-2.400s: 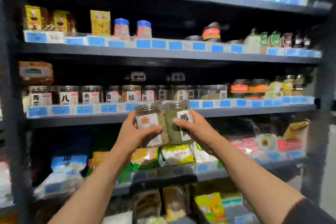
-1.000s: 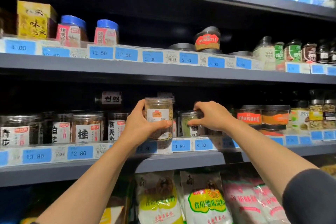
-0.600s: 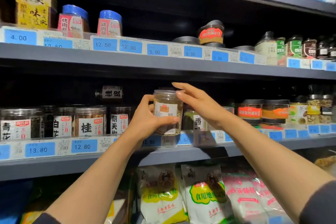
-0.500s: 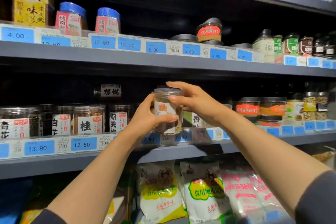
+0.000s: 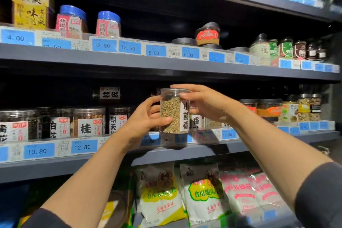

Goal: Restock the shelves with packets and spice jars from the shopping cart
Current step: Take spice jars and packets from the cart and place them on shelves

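1. The held jar (image 5: 174, 112) carries a white label reading 小茴香, top to bottom.
2. Upper shelf price tags (image 5: 104, 45) read 4.00, 12.50, 12.50, 5.00, 5.00, left to right; further tags are blurred.
3. Middle shelf tags (image 5: 84, 146) read 13.80 and 12.80; one under the left hand reads 12.80, partly hidden.
4. The yellow box (image 5: 30, 8) shows 味.
5. Two blue-lidded jars (image 5: 71, 22) show 烤肉.
6. A middle-shelf jar (image 5: 88, 122) is labelled 桂; its neighbours show 白 and 朝天.
7. A jar behind the held one shows 香.
8. The yellow-green packet (image 5: 203, 193) below reads 食用地瓜.
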`<state>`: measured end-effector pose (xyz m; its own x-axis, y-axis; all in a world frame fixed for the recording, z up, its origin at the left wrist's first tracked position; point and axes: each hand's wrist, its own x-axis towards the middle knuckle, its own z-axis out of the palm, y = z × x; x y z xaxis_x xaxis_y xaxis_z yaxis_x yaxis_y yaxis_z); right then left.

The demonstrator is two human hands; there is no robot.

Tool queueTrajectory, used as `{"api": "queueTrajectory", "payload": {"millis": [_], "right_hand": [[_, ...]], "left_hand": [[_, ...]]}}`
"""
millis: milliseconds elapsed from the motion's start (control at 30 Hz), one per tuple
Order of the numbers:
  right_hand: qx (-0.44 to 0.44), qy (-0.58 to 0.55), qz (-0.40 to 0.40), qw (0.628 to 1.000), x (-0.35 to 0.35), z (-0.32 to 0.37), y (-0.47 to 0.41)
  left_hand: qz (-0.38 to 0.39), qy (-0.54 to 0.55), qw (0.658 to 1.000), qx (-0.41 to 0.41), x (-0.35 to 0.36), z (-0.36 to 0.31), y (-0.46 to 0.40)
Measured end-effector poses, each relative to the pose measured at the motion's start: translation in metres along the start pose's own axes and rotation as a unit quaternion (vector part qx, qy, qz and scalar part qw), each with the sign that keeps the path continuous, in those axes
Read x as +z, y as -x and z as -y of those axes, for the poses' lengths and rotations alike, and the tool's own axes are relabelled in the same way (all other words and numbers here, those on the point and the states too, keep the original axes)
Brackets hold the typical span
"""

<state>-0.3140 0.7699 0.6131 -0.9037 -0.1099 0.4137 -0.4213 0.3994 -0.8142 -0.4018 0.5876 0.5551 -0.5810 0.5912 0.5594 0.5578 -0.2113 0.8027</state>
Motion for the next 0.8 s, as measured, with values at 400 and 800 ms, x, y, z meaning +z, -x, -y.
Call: {"api": "queueTrajectory", "payload": {"millis": [400, 800], "right_hand": [[-0.007, 0.180, -0.149, 0.972, -0.035, 0.000, 0.038], [-0.002, 0.187, -0.355, 0.916, -0.106, -0.003, 0.074]], "left_hand": [[0.061, -0.039, 0.996, 0.056, 0.063, -0.003, -0.026], [-0.173, -0.354, 0.918, 0.049, 0.046, 0.017, -0.043]]}}
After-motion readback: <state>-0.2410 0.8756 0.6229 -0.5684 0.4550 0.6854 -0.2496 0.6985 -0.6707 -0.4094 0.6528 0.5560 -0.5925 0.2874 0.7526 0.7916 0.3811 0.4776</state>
